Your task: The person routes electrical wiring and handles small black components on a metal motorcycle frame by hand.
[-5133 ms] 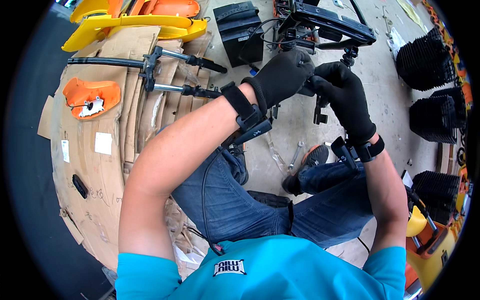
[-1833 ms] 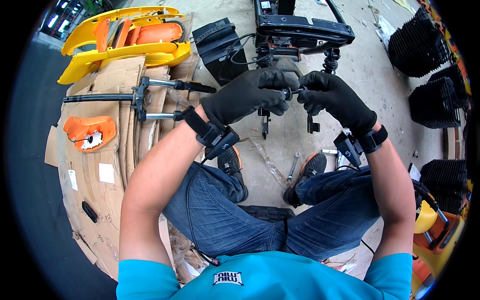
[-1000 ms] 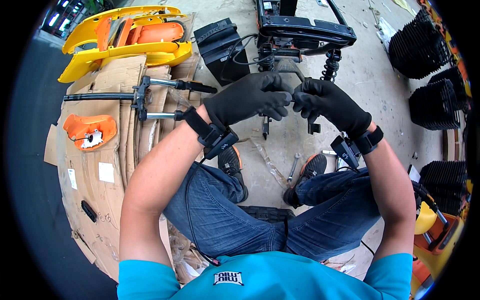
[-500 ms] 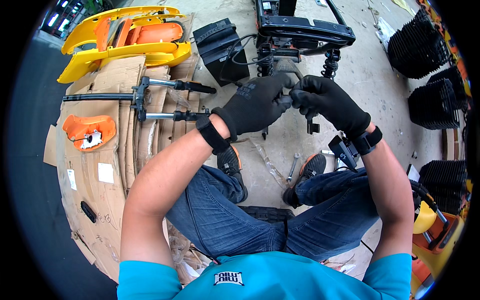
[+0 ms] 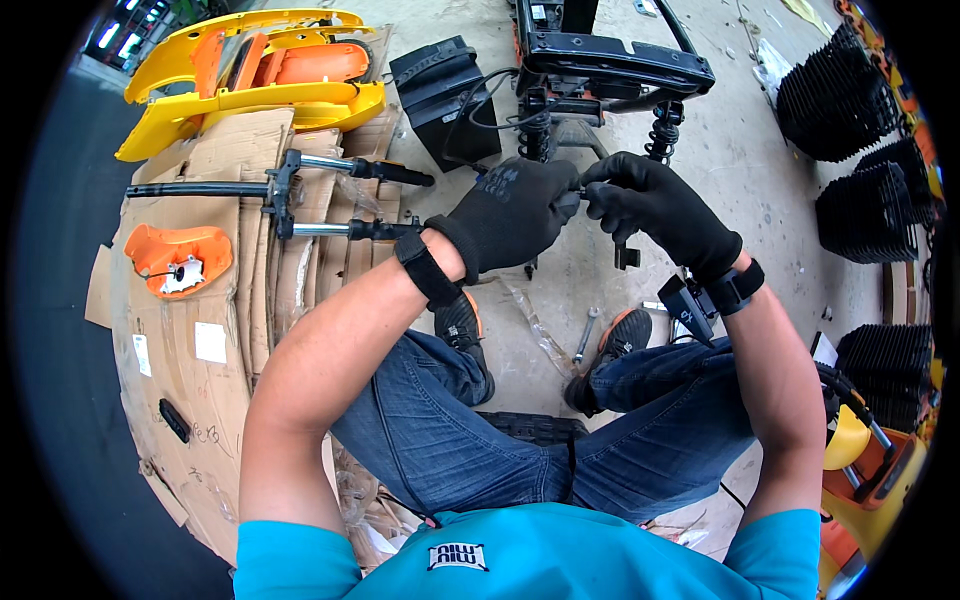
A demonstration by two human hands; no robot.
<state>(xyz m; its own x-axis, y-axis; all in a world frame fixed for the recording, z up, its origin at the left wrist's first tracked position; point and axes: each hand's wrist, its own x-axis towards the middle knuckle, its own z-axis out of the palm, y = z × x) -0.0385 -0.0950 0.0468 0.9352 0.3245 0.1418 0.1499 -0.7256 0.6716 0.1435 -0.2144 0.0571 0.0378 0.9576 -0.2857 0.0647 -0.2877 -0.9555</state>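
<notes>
My left hand (image 5: 520,215), in a black work glove, is closed with its fingertips pinched together. Facing it, my right hand (image 5: 665,212), gloved the same way, is also closed in a pinch. The fingertips nearly meet around something small and dark that I cannot make out. Both hands are in front of a black metal vehicle frame (image 5: 618,58) with coil shock absorbers (image 5: 663,133). Below my right hand a small dark bracket-like part (image 5: 626,258) shows.
On the left, cardboard sheets (image 5: 190,395) carry a front fork (image 5: 280,195), an orange plastic cover (image 5: 180,258) and yellow body panels (image 5: 330,105). A black box (image 5: 447,105) stands beside the frame. A wrench (image 5: 587,335) lies between my feet. Stacked black baskets (image 5: 835,95) line the right side.
My left fingers have curled in more tightly, and my right fingertips have shifted slightly. Both hands stay close together in nearly the same place.
</notes>
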